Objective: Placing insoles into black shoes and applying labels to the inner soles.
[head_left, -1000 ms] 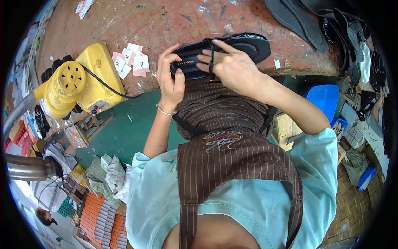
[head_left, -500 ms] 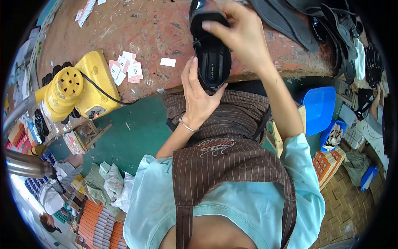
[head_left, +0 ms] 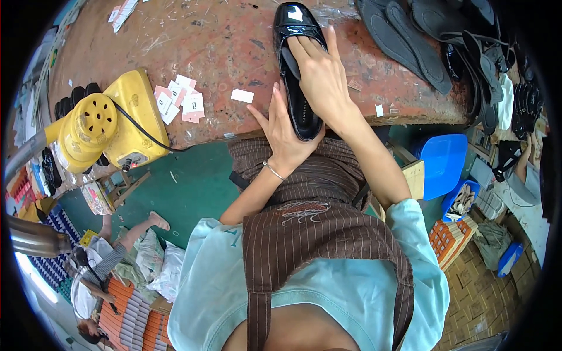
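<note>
A black patent loafer [head_left: 294,28] lies along the worktable's front edge, toe pointing away from me and opening up. My left hand [head_left: 287,131] cups its heel, with the fingers along the left side and the thumb at the right of the heel. Into the opening reaches my right hand [head_left: 322,82], palm down. Its fingers lie stretched on the insole [head_left: 302,111], with their tips hidden under the vamp, and one outer digit sticks out past the shoe's right side. The insole's heel end shows between my hands.
Paper labels [head_left: 192,104] and a blank white slip [head_left: 242,95] lie left of the shoe on the worktable [head_left: 234,52]. A yellow machine [head_left: 132,117] with a cord stands further left. Grey-black soles [head_left: 404,44] are piled at right. Beyond the edge is a blue bin [head_left: 445,164].
My right hand has gone from the shoe's front rim down into its opening, fingers now under the vamp. The shoe and my left hand sit slightly nearer me. A background person has moved.
</note>
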`<state>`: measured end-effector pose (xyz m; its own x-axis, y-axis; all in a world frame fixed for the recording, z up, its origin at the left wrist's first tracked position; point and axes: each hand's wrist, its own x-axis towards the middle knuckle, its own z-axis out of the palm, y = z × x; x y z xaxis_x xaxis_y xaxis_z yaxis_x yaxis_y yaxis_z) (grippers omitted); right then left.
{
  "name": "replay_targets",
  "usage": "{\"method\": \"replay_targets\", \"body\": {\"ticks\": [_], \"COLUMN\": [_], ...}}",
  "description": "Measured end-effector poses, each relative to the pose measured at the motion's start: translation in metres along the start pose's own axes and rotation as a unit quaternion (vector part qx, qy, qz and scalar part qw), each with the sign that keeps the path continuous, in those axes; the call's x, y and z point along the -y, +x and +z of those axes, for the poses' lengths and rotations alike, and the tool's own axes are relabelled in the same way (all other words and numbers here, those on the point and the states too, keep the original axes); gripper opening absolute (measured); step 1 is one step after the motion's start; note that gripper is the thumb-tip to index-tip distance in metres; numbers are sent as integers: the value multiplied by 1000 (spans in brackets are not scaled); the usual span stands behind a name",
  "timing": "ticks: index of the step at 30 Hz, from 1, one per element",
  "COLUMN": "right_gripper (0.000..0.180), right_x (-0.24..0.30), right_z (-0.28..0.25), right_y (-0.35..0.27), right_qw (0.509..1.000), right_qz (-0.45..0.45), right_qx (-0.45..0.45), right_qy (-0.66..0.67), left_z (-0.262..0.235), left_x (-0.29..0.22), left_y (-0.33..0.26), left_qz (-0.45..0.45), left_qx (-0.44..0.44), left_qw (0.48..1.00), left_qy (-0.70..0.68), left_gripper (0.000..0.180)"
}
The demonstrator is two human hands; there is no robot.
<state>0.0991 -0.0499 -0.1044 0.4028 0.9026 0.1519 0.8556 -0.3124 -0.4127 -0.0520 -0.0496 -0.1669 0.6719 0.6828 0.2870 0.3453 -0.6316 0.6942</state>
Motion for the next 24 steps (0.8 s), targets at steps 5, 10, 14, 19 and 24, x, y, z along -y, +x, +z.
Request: {"method": "replay_targets", "body": {"ticks": [5, 10, 14, 19, 24], "right_gripper": [42, 38, 42, 61, 61], "right_x": [2, 5, 16, 14, 24], "right_z": [18, 11, 26, 13, 13], "right_y": [-23, 9, -24, 2, -14], "right_qw": [993, 999, 983, 996, 995], "right_qz": [-34, -13, 5, 39, -11], "right_qx": [-89, -21, -79, 36, -16], "right_qy": [-66, -32, -166, -71, -102], "left_z": [-2, -1, 3, -3, -3], "left_x": [-2, 2, 2, 1, 2], "left_y": [2, 2, 0, -1, -3], "left_qz": [-8, 2, -1, 9, 6], "left_qx": [-6, 2, -20, -4, -13], "left_qw": [1000, 1000, 1000, 1000, 1000], "left_qy": [-2, 6, 9, 7, 0], "left_gripper": [133, 131, 130, 131, 131]}}
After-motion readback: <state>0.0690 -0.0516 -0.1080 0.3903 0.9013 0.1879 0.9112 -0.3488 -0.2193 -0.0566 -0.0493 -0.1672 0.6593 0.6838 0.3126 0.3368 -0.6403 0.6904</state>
